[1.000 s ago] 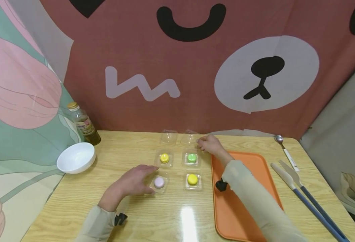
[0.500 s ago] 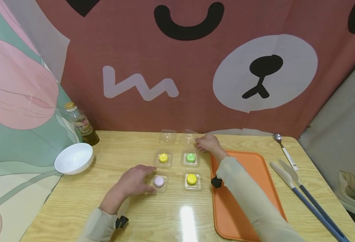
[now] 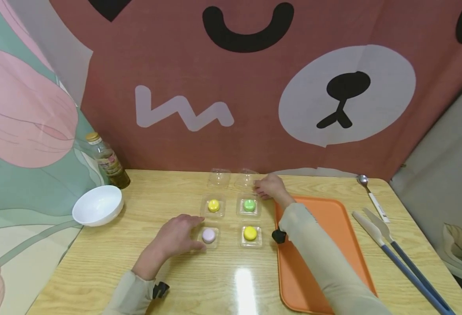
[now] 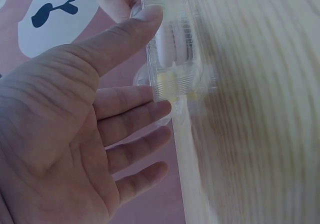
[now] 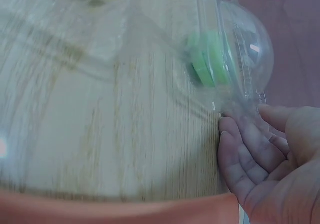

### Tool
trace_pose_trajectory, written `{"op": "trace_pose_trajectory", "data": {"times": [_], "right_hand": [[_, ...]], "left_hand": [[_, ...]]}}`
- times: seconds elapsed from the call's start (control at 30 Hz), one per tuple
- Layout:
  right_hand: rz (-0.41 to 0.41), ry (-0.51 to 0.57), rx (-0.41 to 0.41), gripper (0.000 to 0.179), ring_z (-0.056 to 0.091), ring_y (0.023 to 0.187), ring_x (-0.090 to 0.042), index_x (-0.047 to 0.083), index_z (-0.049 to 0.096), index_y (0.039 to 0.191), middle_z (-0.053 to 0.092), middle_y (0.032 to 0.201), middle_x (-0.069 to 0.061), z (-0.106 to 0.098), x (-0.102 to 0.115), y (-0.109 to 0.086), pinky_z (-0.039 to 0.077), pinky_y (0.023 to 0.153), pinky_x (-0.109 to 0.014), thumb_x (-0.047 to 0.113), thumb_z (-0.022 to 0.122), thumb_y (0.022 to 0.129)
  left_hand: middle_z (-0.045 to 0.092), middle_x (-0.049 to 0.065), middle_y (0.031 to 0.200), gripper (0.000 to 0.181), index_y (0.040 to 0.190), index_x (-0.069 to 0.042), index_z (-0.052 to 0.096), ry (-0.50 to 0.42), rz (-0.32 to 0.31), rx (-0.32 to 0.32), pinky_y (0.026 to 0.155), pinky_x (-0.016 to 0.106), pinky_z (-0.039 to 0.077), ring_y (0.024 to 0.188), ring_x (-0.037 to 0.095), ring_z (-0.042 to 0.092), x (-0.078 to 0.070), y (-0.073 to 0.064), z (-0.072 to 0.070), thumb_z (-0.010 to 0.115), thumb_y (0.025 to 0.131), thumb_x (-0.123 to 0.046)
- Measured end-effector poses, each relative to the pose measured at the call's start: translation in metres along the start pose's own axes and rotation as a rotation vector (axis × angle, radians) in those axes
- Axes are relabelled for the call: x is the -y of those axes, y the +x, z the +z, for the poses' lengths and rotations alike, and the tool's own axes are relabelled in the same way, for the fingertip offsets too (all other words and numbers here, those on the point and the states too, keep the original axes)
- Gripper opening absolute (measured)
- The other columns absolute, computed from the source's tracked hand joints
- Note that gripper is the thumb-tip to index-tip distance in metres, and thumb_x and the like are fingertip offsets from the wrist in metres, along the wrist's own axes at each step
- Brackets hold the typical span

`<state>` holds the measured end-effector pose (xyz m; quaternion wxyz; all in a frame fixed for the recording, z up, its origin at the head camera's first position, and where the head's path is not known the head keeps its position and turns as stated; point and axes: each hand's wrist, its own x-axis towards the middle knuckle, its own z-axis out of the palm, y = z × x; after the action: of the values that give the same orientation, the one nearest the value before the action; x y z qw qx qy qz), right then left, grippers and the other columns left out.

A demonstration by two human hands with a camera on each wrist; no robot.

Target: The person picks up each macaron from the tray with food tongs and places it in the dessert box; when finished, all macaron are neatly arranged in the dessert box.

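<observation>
Several clear plastic boxes stand on the table, each with a macaron. My left hand (image 3: 179, 236) holds the near-left box (image 4: 172, 86) between thumb and index finger, the other fingers extended. A lavender macaron (image 3: 209, 236) sits in that box. At the back, my right hand (image 3: 271, 186) pinches the corner of a domed clear lid (image 5: 255, 49), which stands raised behind the green macaron (image 3: 249, 205). One yellow macaron (image 3: 213, 205) is in the back-left box, with another raised lid (image 3: 219, 177) behind it. A second yellow macaron (image 3: 250, 233) lies front right.
An orange tray (image 3: 333, 210) lies under the right forearm. Further right are a spoon (image 3: 374, 199) and long tongs (image 3: 408, 267) with blue handles. On the left stand a white bowl (image 3: 98, 205) and a glass bottle (image 3: 110, 162). A printed cloth (image 3: 183, 148) hangs behind the table.
The left hand and the lavender macaron's box have shifted very slightly right. The right hand has edged a little left at the lid.
</observation>
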<state>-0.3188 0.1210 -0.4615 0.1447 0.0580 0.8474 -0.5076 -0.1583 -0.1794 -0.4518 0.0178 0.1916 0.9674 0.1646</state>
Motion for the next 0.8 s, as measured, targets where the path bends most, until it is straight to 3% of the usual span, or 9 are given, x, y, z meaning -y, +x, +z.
{"op": "trace_pose_trajectory", "data": {"times": [0.27, 0.8], "right_hand": [[0.017, 0.050, -0.012, 0.027, 0.065, 0.053, -0.007, -0.007, 0.074, 0.097, 0.077, 0.072, -0.007, 0.0033, -0.0007, 0.0031, 0.059, 0.054, -0.024, 0.019, 0.066, 0.097], [0.024, 0.149, -0.011, 0.027, 0.073, 0.064, -0.010, -0.006, 0.069, 0.109, 0.079, 0.088, -0.013, 0.0032, 0.0017, 0.0004, 0.062, 0.061, -0.027, 0.017, 0.065, 0.097]], "left_hand": [[0.072, 0.010, 0.125, 0.074, 0.131, -0.006, 0.067, -0.011, -0.017, 0.001, 0.101, 0.047, 0.054, 0.118, 0.031, 0.066, -0.0005, 0.0006, 0.0006, 0.093, 0.070, -0.038], [0.074, 0.008, 0.123, 0.072, 0.129, -0.006, 0.069, 0.005, -0.016, -0.004, 0.100, 0.046, 0.055, 0.117, 0.030, 0.067, -0.0028, 0.0027, 0.0004, 0.093, 0.069, -0.039]]}}
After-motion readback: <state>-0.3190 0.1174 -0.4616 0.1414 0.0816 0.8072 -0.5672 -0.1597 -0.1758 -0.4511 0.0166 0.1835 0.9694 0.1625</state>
